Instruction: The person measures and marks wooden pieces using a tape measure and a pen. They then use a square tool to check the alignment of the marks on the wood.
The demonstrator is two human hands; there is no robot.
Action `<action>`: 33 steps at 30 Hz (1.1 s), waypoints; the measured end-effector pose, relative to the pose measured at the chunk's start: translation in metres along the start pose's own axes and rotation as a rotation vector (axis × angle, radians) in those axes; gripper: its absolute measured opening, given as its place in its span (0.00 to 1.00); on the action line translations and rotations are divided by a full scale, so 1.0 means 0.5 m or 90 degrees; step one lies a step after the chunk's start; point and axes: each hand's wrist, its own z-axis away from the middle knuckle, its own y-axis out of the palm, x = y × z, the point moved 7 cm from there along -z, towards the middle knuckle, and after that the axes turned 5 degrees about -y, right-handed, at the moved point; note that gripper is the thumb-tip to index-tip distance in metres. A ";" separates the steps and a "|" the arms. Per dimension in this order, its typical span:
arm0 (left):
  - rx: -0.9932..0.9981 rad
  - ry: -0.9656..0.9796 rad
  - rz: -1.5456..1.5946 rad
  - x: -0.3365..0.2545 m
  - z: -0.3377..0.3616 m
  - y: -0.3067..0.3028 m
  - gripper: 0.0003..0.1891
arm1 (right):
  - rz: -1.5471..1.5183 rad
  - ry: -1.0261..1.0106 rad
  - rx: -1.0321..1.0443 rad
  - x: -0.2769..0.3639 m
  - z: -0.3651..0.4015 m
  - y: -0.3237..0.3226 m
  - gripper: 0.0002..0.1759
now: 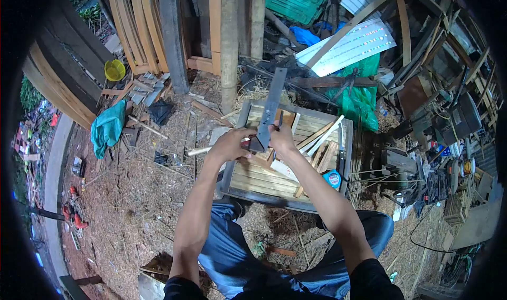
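Observation:
A metal try square [270, 102] is held up over a low slatted wooden table [245, 181], its long blade pointing away from me. My left hand [231, 145] is closed at the near left end of the square, around its dark stock. With its fingers pinched on the blade's right edge, my right hand [282, 139] also grips the square. A thin dark stick, like a pencil, shows by the right fingers. Beneath the hands lies a brown piece of wood [288, 118]. Several wood strips [322, 136] and a blue tape measure [332, 179] rest on the right of the tabletop.
Wooden frames [145, 31] lean at the back left, near a yellow basket [114, 70] and a teal cloth [109, 128]. Beside a bamboo post [230, 46], scrap and a green bag [362, 102] pile up. A red-orange power tool [76, 215] lies far left. Wood shavings cover the ground.

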 end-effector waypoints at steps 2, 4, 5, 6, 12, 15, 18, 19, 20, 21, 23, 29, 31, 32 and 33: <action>-0.008 -0.085 -0.114 0.031 0.000 -0.004 0.31 | 0.058 0.034 0.021 -0.008 -0.014 0.028 0.08; -0.049 -0.082 -0.130 0.061 0.001 -0.011 0.29 | 0.194 -0.118 0.051 0.033 -0.024 0.063 0.10; -0.091 -0.078 -0.177 0.077 0.003 -0.020 0.29 | 0.344 -0.038 0.159 0.016 -0.033 0.062 0.12; -0.130 -0.076 -0.224 0.084 0.008 -0.031 0.29 | 0.344 -0.035 0.166 0.047 -0.011 0.051 0.12; -0.079 -0.173 -0.267 0.105 0.006 0.001 0.29 | 0.577 -0.278 0.140 0.109 0.053 -0.057 0.13; -0.053 -0.137 -0.248 0.080 -0.010 0.025 0.30 | 0.582 -0.282 0.211 0.089 0.090 -0.101 0.12; -0.010 -0.134 -0.227 0.067 -0.015 0.044 0.33 | 0.604 -0.274 0.229 0.084 0.136 -0.158 0.12; 0.006 -0.141 -0.242 0.065 -0.017 0.053 0.34 | 0.583 -0.266 0.251 0.081 0.144 -0.180 0.12; 0.012 -0.136 -0.242 0.063 -0.018 0.058 0.34 | 0.563 -0.260 0.273 0.079 0.153 -0.201 0.13; 0.023 -0.123 -0.225 0.066 -0.018 0.061 0.35 | 0.564 -0.241 0.284 0.078 0.164 -0.220 0.15; 0.053 -0.128 -0.191 0.075 -0.019 0.067 0.39 | 0.613 -0.209 0.306 0.068 0.194 -0.243 0.16; -0.026 -0.154 -0.177 0.114 -0.012 0.062 0.34 | 0.749 -0.302 0.280 0.033 0.272 -0.252 0.24; -0.047 -0.137 -0.173 0.088 -0.004 0.054 0.32 | 0.758 -0.302 0.275 0.037 0.274 -0.249 0.22; -0.070 -0.119 -0.164 0.076 -0.001 0.046 0.29 | 0.773 -0.303 0.271 0.039 0.272 -0.248 0.21; -0.071 -0.122 -0.168 0.072 0.004 0.042 0.29 | 0.768 -0.305 0.274 0.038 0.272 -0.249 0.21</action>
